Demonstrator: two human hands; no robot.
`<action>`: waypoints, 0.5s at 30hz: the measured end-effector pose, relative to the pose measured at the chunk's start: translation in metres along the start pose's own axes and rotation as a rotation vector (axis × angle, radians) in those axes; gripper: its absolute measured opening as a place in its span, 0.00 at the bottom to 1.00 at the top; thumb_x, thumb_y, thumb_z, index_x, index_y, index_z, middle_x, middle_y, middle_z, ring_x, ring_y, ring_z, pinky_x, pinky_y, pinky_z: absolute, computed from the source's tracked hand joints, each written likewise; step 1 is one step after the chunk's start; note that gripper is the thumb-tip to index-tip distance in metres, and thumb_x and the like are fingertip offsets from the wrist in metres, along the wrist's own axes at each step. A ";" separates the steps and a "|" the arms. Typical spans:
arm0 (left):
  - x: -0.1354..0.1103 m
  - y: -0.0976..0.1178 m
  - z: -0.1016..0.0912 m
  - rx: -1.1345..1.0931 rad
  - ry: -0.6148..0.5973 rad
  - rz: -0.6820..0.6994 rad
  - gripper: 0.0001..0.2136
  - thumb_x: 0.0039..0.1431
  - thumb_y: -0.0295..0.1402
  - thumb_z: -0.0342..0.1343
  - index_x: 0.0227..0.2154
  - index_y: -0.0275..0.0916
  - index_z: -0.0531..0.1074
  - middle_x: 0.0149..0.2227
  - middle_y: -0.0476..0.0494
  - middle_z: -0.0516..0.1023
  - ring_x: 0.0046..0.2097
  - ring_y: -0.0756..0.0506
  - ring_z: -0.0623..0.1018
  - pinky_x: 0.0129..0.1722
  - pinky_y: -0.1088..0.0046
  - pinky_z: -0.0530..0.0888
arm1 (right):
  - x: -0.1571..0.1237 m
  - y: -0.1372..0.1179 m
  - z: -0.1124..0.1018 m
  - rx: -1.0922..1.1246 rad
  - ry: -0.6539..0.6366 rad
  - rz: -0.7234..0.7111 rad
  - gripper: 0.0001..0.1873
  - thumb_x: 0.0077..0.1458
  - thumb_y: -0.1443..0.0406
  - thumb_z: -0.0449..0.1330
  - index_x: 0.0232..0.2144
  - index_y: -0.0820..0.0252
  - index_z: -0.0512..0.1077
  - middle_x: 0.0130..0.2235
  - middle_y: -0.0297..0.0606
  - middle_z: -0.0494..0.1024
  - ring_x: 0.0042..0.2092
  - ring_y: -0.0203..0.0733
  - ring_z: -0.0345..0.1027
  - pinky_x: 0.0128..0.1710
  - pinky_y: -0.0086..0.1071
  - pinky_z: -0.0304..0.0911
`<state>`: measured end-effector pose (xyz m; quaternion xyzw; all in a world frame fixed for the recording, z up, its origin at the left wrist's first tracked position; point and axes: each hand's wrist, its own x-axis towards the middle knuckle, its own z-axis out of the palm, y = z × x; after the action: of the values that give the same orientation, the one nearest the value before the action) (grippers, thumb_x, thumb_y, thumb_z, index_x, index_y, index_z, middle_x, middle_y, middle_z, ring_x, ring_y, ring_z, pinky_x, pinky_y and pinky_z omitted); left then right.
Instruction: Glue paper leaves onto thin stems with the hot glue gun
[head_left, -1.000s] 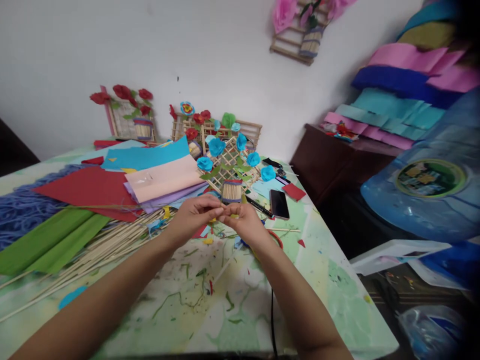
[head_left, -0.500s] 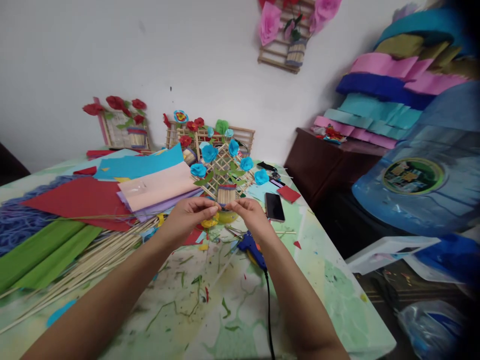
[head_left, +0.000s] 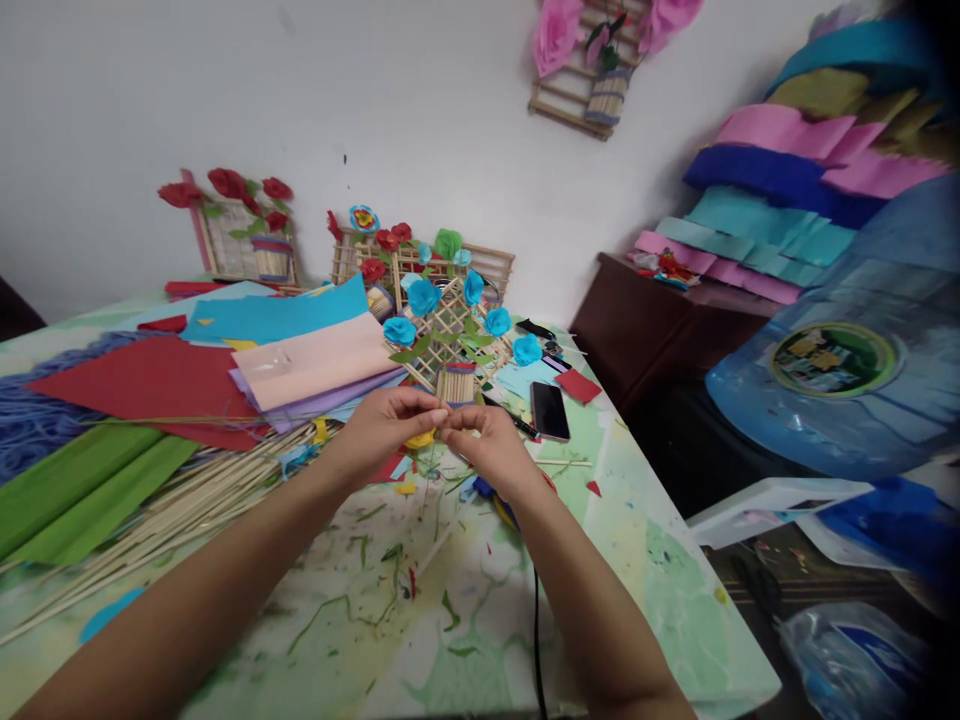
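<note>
My left hand and my right hand meet above the middle of the table, thumbs and fingertips pinched together. Whatever sits between the fingertips is too small to make out; a thin, faint strand seems to hang below them. Just behind the fingers stands a bamboo-stick lattice with blue paper flowers, green leaves and a small stick basket. A yellow paper piece shows under my left fingers. The blue glue gun lies beneath my right wrist, mostly covered by it.
Bamboo sticks, green paper, red paper and blue yarn lie at left. A phone rests at right. Several flower lattices stand against the wall. A large water bottle is beyond the table's right edge. A black cord runs to the front.
My hands have come closer together, the right one moving left until the fingertips meet. My right wrist now covers more of the glue gun. The view has shifted slightly.
</note>
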<state>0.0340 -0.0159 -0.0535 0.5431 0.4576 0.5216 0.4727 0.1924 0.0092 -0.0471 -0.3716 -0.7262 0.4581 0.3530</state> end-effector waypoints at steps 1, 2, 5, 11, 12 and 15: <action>0.000 0.000 0.000 0.007 0.000 0.003 0.08 0.49 0.36 0.63 0.28 0.35 0.77 0.28 0.48 0.77 0.30 0.51 0.73 0.32 0.76 0.69 | 0.000 -0.001 0.000 -0.036 0.014 -0.013 0.07 0.46 0.67 0.58 0.19 0.62 0.71 0.21 0.30 0.67 0.25 0.33 0.59 0.29 0.28 0.55; 0.001 -0.001 -0.001 0.014 0.002 0.005 0.08 0.48 0.36 0.63 0.28 0.35 0.77 0.27 0.48 0.77 0.30 0.52 0.73 0.31 0.77 0.69 | -0.001 -0.002 0.001 -0.079 0.030 -0.033 0.07 0.46 0.67 0.58 0.20 0.62 0.72 0.22 0.31 0.70 0.27 0.34 0.62 0.31 0.29 0.57; 0.001 -0.002 -0.002 0.029 0.011 0.010 0.09 0.47 0.36 0.64 0.27 0.35 0.74 0.26 0.49 0.75 0.28 0.52 0.72 0.28 0.77 0.68 | -0.003 -0.004 0.003 -0.219 0.095 -0.121 0.07 0.47 0.69 0.58 0.21 0.62 0.73 0.27 0.35 0.75 0.32 0.38 0.68 0.36 0.31 0.60; 0.002 -0.004 -0.004 0.102 0.050 0.060 0.12 0.47 0.39 0.63 0.25 0.36 0.69 0.24 0.50 0.73 0.26 0.51 0.72 0.25 0.76 0.67 | -0.012 -0.008 0.008 -0.455 0.195 -0.346 0.07 0.49 0.71 0.59 0.23 0.60 0.75 0.31 0.37 0.78 0.36 0.41 0.69 0.41 0.35 0.59; 0.002 -0.004 -0.004 0.120 0.055 0.060 0.12 0.47 0.39 0.62 0.25 0.36 0.68 0.23 0.50 0.72 0.25 0.51 0.71 0.24 0.76 0.67 | -0.014 -0.010 0.009 -0.499 0.204 -0.384 0.07 0.50 0.71 0.59 0.24 0.59 0.76 0.31 0.36 0.78 0.36 0.41 0.69 0.42 0.36 0.59; 0.002 -0.003 -0.002 0.147 0.070 0.061 0.13 0.47 0.40 0.62 0.24 0.36 0.67 0.22 0.50 0.70 0.24 0.51 0.70 0.23 0.76 0.66 | -0.019 -0.013 0.011 -0.620 0.226 -0.451 0.08 0.51 0.71 0.58 0.25 0.59 0.76 0.32 0.36 0.78 0.37 0.41 0.67 0.42 0.37 0.56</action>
<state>0.0321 -0.0133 -0.0559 0.5716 0.4941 0.5194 0.3993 0.1894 -0.0158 -0.0417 -0.3399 -0.8500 0.0846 0.3934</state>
